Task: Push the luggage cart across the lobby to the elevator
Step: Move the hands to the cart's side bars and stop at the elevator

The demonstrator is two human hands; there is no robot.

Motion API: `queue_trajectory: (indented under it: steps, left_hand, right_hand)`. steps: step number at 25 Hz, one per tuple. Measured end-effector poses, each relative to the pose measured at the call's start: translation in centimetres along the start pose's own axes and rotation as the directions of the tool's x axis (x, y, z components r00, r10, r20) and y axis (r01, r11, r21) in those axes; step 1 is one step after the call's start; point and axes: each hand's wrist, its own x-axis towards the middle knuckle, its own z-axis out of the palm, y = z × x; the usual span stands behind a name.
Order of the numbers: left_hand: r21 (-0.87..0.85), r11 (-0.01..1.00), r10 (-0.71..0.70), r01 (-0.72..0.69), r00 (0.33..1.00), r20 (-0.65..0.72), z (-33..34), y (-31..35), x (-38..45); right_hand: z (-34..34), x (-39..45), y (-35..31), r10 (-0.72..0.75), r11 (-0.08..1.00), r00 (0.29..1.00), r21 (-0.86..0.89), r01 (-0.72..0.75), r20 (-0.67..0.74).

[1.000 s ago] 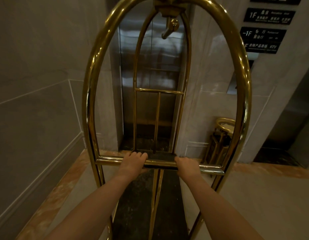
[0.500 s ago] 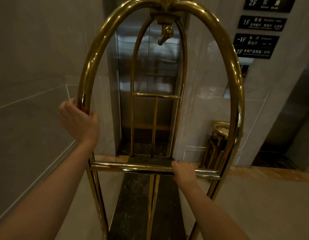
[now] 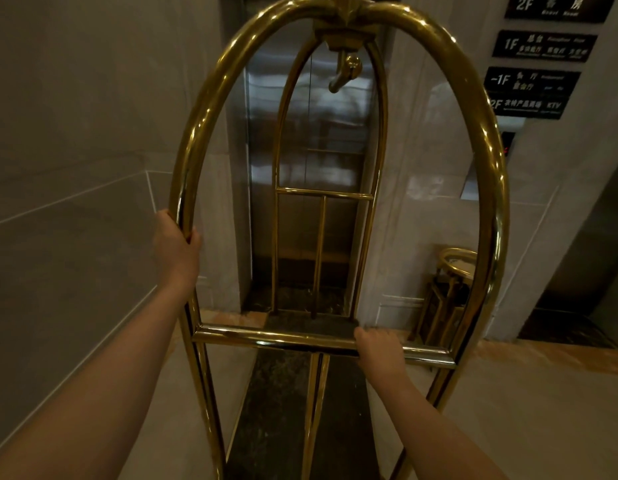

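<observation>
Brass luggage cart (image 3: 338,342) stood lengthwise, nose-on to the closed elevator (image 3: 309,168) just ahead, left hand (image 3: 176,251) wrapped round its arch, right hand (image 3: 378,351) clamped on the crossbar (image 3: 266,337).

- Luggage cart (image 3: 210,109): polished brass-gold tubing, bright highlights along the arch; deck dark, near black, with faint pale mottling.
- Hook (image 3: 345,72) at 12 o'clock under the arch top: same brass-gold.
- Elevator door (image 3: 335,133): brushed silver-grey steel, blurred white and brown reflections.
- Wall (image 3: 75,116) at 9 o'clock: plain grey-beige tiles, thin pale joint lines.
- Floor signs (image 3: 542,46) at 2 o'clock: black plates, white lettering.
- Floor (image 3: 542,410): pale grey-beige, with an orange-tan veined marble border strip at the wall foot.
- Stand (image 3: 449,296) at 3 o'clock: gold rim, dark brown frame.
- Small red indicator glow (image 3: 507,150) on a dark panel at 2 o'clock.
</observation>
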Motion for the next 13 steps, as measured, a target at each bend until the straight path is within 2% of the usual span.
queue_trajectory:
  steps: [3, 5, 6, 8, 9, 10, 11, 12, 13]
  left_hand:
    - [0.017, 1.0, -0.001, 0.001, 1.0, 0.002, -0.2, -0.1, -0.1]
    - [0.027, 1.0, 0.001, -0.001, 1.0, 0.008, -0.3, -0.1, -0.1]
    - [0.022, 1.0, 0.0, 0.0, 1.0, 0.015, -0.4, -0.1, -0.1]
    - [0.017, 1.0, -0.007, 0.006, 0.999, 0.036, -0.4, -0.1, 0.0]
    - [0.018, 1.0, -0.009, 0.008, 0.999, 0.046, -0.4, -0.1, 0.1]
    - [0.018, 1.0, -0.008, 0.007, 0.999, 0.052, -0.4, -0.2, 0.2]
    - [0.02, 1.0, -0.011, 0.009, 0.998, 0.056, -0.4, -0.3, 0.2]
    - [0.022, 1.0, -0.013, 0.012, 0.998, 0.057, -0.4, -0.4, 0.2]
    - [0.027, 1.0, -0.012, 0.011, 0.998, 0.057, -0.3, -0.4, 0.2]
  right_hand:
    - [0.4, -0.3, -0.3, -0.02, 1.0, 1.0, 0.004, 0.02, -0.023]
    - [0.0, 0.2, 0.3, -0.056, 0.997, 0.998, 0.058, 0.054, 0.033]
    - [-0.5, 0.5, 0.7, -0.074, 0.991, 0.991, 0.117, 0.06, 0.115]
    - [-1.7, 0.7, 1.2, -0.092, 0.934, 0.959, 0.357, -0.011, 0.269]
    - [-2.4, 0.7, 1.4, -0.079, 0.869, 0.958, 0.491, -0.07, 0.277]
    - [-3.4, 0.6, 1.7, -0.027, 0.801, 0.976, 0.589, -0.107, 0.214]
    - [-4.6, 0.7, 2.3, 0.065, 0.768, 0.995, 0.632, -0.102, 0.082]
    - [-6.1, 0.5, 3.1, 0.179, 0.79, 0.978, 0.608, -0.078, -0.107]
    - [-7.9, 0.4, 4.1, 0.284, 0.827, 0.91, 0.557, -0.073, -0.303]
